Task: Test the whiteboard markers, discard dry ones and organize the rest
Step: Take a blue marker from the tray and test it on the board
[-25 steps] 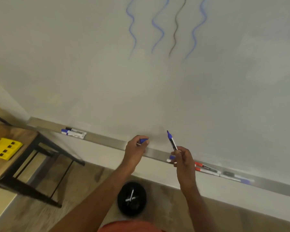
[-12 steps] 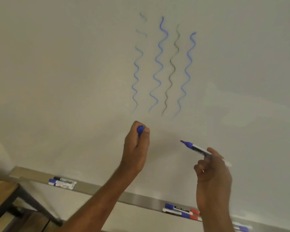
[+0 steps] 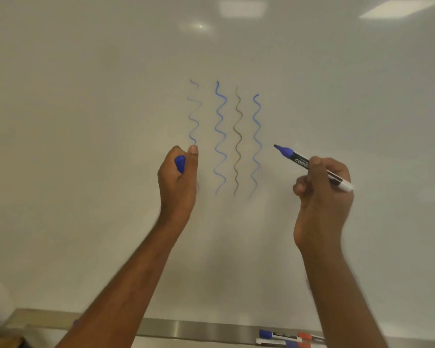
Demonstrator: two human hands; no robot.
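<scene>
Gripping an uncapped blue whiteboard marker with a white and black barrel [image 3: 312, 167], the right hand [image 3: 322, 197] has its thumb and fingers curled round the barrel, the dark tip aimed up and left at the glossy white whiteboard [image 3: 86, 146]. The tip sits close to the surface, just right of four wavy vertical test lines [image 3: 226, 139]; whether it touches cannot be told. The left hand [image 3: 178, 182] is closed round a small blue marker cap [image 3: 180, 164], only part of which shows between thumb and fingers, and it hangs in front of the lower part of the faint leftmost line.

Of the four lines, the leftmost is thin and broken near its top, the second and fourth are fuller blue, the third is dark brownish-black.

Judged from this, the step in hand is testing one more marker. The next move calls for pressing the tip to bare board right of the fourth line and drawing a squiggle, then reading its strength: faint means discard, solid means recap with the held cap and sort.

Below, a brushed metal tray [image 3: 199, 327] along the board's lower edge holds several capped markers with blue and red caps [image 3: 289, 339] near the right forearm.
</scene>
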